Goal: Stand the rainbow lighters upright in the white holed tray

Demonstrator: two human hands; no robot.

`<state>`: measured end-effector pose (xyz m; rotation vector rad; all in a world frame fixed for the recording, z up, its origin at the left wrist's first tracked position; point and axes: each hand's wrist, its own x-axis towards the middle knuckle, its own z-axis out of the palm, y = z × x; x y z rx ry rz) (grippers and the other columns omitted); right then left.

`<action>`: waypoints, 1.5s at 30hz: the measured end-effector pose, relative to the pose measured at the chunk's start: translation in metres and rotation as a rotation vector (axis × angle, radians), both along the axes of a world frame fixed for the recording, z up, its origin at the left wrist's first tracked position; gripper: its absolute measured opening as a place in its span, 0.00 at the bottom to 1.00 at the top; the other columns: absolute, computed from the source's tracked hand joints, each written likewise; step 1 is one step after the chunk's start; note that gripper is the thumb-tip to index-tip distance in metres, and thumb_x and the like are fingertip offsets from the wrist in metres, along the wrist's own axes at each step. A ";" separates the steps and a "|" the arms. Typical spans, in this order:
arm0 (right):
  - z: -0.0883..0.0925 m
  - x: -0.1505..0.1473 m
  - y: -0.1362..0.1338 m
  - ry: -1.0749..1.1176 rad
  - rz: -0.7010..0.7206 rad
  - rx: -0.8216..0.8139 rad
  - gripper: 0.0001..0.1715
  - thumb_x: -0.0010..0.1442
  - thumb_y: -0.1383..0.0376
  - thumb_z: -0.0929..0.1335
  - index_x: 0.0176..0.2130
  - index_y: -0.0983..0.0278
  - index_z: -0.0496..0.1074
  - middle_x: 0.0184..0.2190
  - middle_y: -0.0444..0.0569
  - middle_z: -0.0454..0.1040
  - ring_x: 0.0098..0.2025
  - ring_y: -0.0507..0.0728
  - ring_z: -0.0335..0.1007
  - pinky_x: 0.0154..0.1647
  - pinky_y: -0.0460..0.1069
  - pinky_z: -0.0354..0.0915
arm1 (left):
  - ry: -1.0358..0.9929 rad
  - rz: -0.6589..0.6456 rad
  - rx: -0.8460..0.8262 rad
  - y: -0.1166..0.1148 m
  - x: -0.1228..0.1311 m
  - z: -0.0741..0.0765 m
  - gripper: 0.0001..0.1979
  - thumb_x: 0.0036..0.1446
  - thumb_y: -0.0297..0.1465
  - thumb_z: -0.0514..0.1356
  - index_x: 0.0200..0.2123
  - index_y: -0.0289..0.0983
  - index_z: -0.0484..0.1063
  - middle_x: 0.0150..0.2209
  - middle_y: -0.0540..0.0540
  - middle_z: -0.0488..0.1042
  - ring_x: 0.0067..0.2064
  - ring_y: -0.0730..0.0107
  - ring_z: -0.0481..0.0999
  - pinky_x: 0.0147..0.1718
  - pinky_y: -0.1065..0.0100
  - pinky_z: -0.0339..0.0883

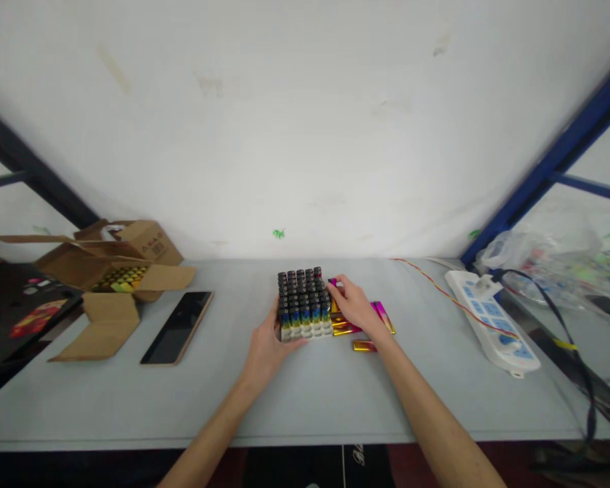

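Observation:
A pale holder (308, 331) stands on the grey table, filled with rows of upright batteries (305, 298) with dark tops and blue-yellow sides. Its front row of slots shows no batteries. My left hand (268, 342) grips the holder's left side and front left corner, thumb along the front edge. At the holder's right side, my right hand (353, 303) has its fingers bent together around something I cannot make out, close to a purple-and-gold piece. Several shiny gold-and-purple pieces (383, 317) lie beside and under that hand, and one gold piece (364, 346) lies nearer the front.
An open cardboard box (152, 242) with yellow batteries sits at the left, beside a dark phone (177, 329). A white power strip (493, 325) with a black cable and red-yellow wire lies at the right, near plastic bags (529, 261). A wall stands behind.

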<state>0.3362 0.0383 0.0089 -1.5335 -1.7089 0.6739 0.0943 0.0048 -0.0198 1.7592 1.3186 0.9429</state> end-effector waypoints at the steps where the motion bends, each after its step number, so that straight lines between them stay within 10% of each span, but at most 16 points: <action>1: 0.001 0.001 0.000 0.012 -0.001 0.003 0.16 0.72 0.52 0.61 0.47 0.59 0.70 0.30 0.45 0.79 0.32 0.59 0.75 0.37 0.52 0.67 | 0.008 0.004 -0.006 0.000 0.000 0.001 0.57 0.48 0.34 0.76 0.75 0.39 0.48 0.62 0.37 0.77 0.62 0.48 0.77 0.62 0.50 0.71; 7: 0.029 0.018 -0.015 0.312 -0.121 0.140 0.20 0.64 0.48 0.70 0.43 0.62 0.75 0.42 0.51 0.80 0.43 0.60 0.77 0.46 0.53 0.70 | 0.152 0.136 0.136 -0.023 -0.016 0.025 0.60 0.41 0.42 0.78 0.73 0.35 0.54 0.70 0.31 0.65 0.68 0.39 0.69 0.67 0.44 0.64; 10: 0.052 0.023 -0.030 0.381 -0.012 0.062 0.21 0.62 0.47 0.73 0.36 0.62 0.78 0.32 0.47 0.78 0.38 0.58 0.74 0.42 0.52 0.69 | 0.197 0.239 0.405 -0.049 -0.027 0.056 0.36 0.56 0.44 0.71 0.65 0.42 0.69 0.66 0.40 0.71 0.66 0.48 0.72 0.67 0.49 0.65; 12: 0.065 0.019 -0.037 0.423 0.072 -0.012 0.20 0.59 0.47 0.75 0.37 0.62 0.80 0.31 0.46 0.78 0.35 0.57 0.73 0.38 0.52 0.69 | 0.150 0.154 0.481 -0.060 -0.024 0.077 0.13 0.67 0.39 0.62 0.51 0.42 0.77 0.53 0.44 0.80 0.55 0.59 0.80 0.59 0.60 0.71; 16: 0.083 0.000 -0.042 0.527 0.210 -0.080 0.23 0.54 0.48 0.79 0.41 0.61 0.80 0.30 0.45 0.79 0.32 0.55 0.72 0.33 0.50 0.66 | 0.062 -0.080 0.262 -0.050 0.002 0.096 0.18 0.74 0.40 0.51 0.42 0.38 0.77 0.38 0.46 0.81 0.40 0.66 0.80 0.41 0.67 0.71; 25: 0.074 -0.007 -0.036 0.328 0.237 0.160 0.16 0.59 0.50 0.78 0.37 0.59 0.84 0.44 0.50 0.78 0.38 0.54 0.72 0.33 0.49 0.65 | -0.630 -0.515 -0.436 -0.012 0.039 0.076 0.20 0.71 0.50 0.54 0.48 0.38 0.65 0.35 0.45 0.78 0.27 0.67 0.78 0.25 0.66 0.71; 30: 0.067 0.025 -0.023 0.191 0.148 0.226 0.21 0.72 0.49 0.66 0.44 0.59 0.83 0.41 0.50 0.79 0.39 0.55 0.74 0.39 0.51 0.68 | -0.676 -0.674 -0.595 -0.009 0.033 0.063 0.17 0.72 0.48 0.54 0.45 0.39 0.61 0.32 0.47 0.77 0.21 0.76 0.69 0.19 0.73 0.60; 34: 0.048 0.056 -0.017 -0.076 -0.085 0.339 0.22 0.73 0.50 0.64 0.47 0.62 0.79 0.39 0.51 0.81 0.34 0.56 0.74 0.36 0.51 0.67 | -0.664 -0.674 -0.784 -0.010 0.024 0.058 0.19 0.69 0.49 0.57 0.47 0.40 0.62 0.28 0.52 0.70 0.21 0.78 0.57 0.19 0.74 0.52; 45: 0.016 0.057 -0.015 -0.339 -0.031 0.400 0.20 0.77 0.56 0.59 0.45 0.63 0.76 0.38 0.53 0.80 0.38 0.60 0.76 0.42 0.54 0.67 | -0.787 -0.506 -0.954 -0.011 0.029 0.050 0.28 0.63 0.54 0.53 0.21 0.40 0.56 0.17 0.58 0.47 0.20 0.76 0.44 0.20 0.72 0.45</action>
